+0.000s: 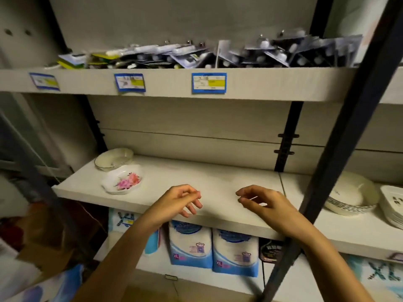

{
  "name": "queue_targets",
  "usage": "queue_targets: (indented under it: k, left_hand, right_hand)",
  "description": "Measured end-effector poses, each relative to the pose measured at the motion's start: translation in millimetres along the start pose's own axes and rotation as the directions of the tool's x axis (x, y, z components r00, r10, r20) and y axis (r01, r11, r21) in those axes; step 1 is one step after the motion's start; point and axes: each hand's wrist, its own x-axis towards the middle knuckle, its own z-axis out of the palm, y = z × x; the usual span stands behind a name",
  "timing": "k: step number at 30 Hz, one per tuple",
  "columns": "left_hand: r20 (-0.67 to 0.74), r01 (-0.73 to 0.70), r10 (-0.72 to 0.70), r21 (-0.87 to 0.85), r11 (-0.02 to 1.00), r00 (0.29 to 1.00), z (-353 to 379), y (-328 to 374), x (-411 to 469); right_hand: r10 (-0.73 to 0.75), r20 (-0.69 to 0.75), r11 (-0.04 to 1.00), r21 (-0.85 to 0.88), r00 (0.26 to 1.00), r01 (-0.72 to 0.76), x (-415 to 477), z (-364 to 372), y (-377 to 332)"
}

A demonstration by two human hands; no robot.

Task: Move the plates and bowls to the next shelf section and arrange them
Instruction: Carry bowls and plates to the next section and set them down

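A pale oval bowl [114, 159] sits at the far left of the middle shelf [218, 177]. In front of it lies a white dish with pink flowers [122, 180]. On the shelf section to the right stands a stack of white plates [351, 197], with a stack of square white dishes [392, 205] at the frame edge. My left hand [181, 201] and my right hand [263, 201] hover over the shelf's front edge, fingers loosely curled, holding nothing.
A dark slanted metal post [340, 153] crosses the view in front of the right section. The upper shelf holds several blister packs [239, 55] behind price labels [209, 82]. Below, blue and white packages [212, 249] stand upright. A cardboard box [43, 247] is at lower left.
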Motion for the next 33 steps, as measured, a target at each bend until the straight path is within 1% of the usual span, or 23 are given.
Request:
queue_targets:
  k: [3, 8, 11, 14, 17, 21, 25, 28, 30, 33]
  left_hand:
    - [-0.044, 0.043, -0.044, -0.016, 0.999, 0.998, -33.5, -21.7, -3.0]
    - [-0.097, 0.079, -0.082, -0.038, 0.996, 0.992, -101.0, -56.6, -1.1]
    - [-0.081, 0.089, -0.091, -0.031, 0.996, 0.993, -149.7, -80.1, 4.0]
    - [-0.065, 0.093, -0.094, -0.026, 0.995, 0.993, -208.4, -106.1, 7.6]
    - [-0.074, 0.135, -0.136, -0.018, 0.991, 0.988, -270.4, -132.0, 6.1]
    - [-0.095, 0.226, -0.227, -0.023, 0.974, 0.969, -332.6, -159.2, 15.6]
    - [-0.138, 0.336, -0.351, -0.124, 0.934, 0.926, -358.8, -188.4, 41.2]
    - [-0.162, 0.401, -0.415, -0.115, 0.909, 0.895, -364.0, -210.3, 64.5]
    - [-0.200, 0.423, -0.442, -0.129, 0.897, 0.875, -365.9, -216.2, 79.7]
    - [-0.289, 0.433, -0.485, -0.229, 0.872, 0.826, -372.4, -214.5, 103.4]
  right_hand:
    - [0.012, -0.008, 1.000, -0.006, 1.000, -0.012, 20.2, 27.0, -13.7]
    - [0.024, 0.067, 0.999, -0.029, 0.997, -0.023, 55.2, 78.7, -42.5]
    - [0.041, 0.028, 0.999, -0.028, 0.999, -0.040, 85.5, 113.8, -62.2]
    - [0.082, -0.018, 0.996, 0.025, 0.996, -0.081, 118.5, 159.2, -89.0]
    - [0.148, -0.046, 0.984, 0.104, 0.988, -0.142, 151.0, 206.4, -122.0]
    - [0.209, -0.034, 0.973, 0.106, 0.977, -0.205, 179.9, 249.9, -156.0]
    - [0.257, -0.036, 0.963, 0.093, 0.966, -0.253, 187.2, 269.8, -167.1]
    - [0.280, -0.025, 0.958, 0.076, 0.960, -0.278, 188.6, 276.8, -168.3]
    - [0.301, -0.025, 0.952, 0.067, 0.953, -0.299, 191.0, 277.7, -167.8]
    - [0.324, -0.039, 0.945, 0.064, 0.945, -0.321, 194.2, 278.8, -167.4]
